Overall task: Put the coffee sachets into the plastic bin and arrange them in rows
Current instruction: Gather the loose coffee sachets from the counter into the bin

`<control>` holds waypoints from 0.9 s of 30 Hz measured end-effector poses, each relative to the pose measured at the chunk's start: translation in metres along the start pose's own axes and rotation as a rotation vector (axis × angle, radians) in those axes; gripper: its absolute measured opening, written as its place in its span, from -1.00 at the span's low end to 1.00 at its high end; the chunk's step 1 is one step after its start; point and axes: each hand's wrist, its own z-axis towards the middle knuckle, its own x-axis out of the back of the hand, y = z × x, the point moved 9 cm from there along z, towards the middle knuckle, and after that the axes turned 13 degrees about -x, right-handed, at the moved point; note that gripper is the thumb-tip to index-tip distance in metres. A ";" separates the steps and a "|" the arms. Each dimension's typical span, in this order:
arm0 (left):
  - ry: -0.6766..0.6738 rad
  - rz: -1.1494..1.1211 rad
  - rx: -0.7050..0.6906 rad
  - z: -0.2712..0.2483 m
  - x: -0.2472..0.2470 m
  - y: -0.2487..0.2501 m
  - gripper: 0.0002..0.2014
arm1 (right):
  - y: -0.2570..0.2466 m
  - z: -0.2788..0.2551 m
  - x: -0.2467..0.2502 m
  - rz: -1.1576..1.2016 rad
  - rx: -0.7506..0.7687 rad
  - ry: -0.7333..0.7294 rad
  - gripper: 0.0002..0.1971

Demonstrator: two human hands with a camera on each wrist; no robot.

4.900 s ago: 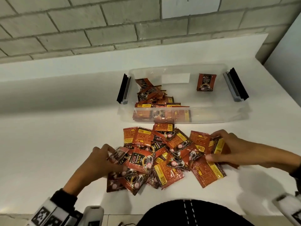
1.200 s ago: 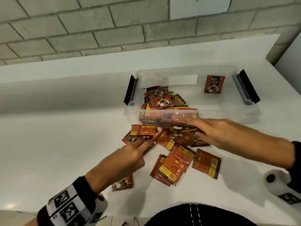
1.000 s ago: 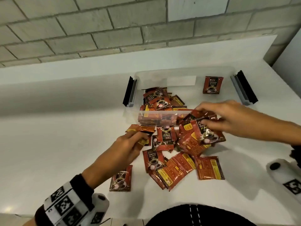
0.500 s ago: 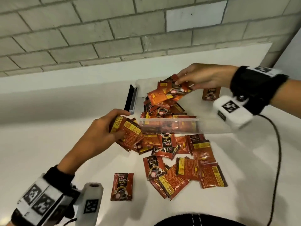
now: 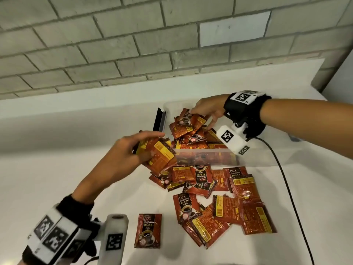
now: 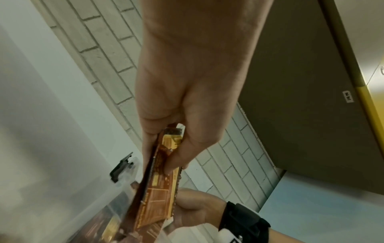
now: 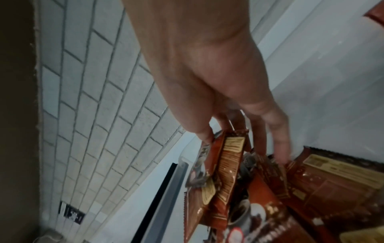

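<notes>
A clear plastic bin (image 5: 254, 159) with black side latches (image 5: 159, 120) stands on the white counter, a heap of red coffee sachets (image 5: 193, 139) in its left half. My right hand (image 5: 207, 113) hovers over that heap and pinches a bunch of sachets (image 5: 188, 123) (image 7: 224, 166). My left hand (image 5: 133, 150) grips a stack of sachets (image 5: 159, 155) (image 6: 160, 180) at the bin's near left corner, just outside the front wall. Several more sachets (image 5: 219, 197) lie scattered on the counter in front of the bin.
One sachet (image 5: 148, 233) lies alone near the counter's front edge. A black cable (image 5: 286, 188) runs from my right wrist across the counter. A grey brick wall (image 5: 133, 44) rises behind the white ledge. The right wrist camera block (image 5: 232, 139) hangs over the bin's front wall.
Both hands gathered sachets from the counter pile and lifted them. The right hand carried its bunch over the bin's left half; the left hand rose with its stack to the bin's front corner.
</notes>
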 end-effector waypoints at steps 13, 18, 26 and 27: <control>-0.322 0.090 0.074 0.129 -0.029 0.023 -0.47 | 0.028 -0.037 0.060 0.084 0.183 0.199 -0.69; -0.629 0.352 0.180 0.133 -0.067 -0.011 -0.62 | 0.067 -0.095 0.088 0.143 0.301 0.290 -0.79; -0.575 0.699 -0.016 0.139 -0.073 -0.021 -0.44 | 0.139 -0.144 0.054 0.080 0.280 0.275 -0.86; -0.512 0.690 -0.043 0.137 -0.069 -0.017 -0.45 | 0.143 -0.148 0.043 0.054 0.291 0.236 -0.87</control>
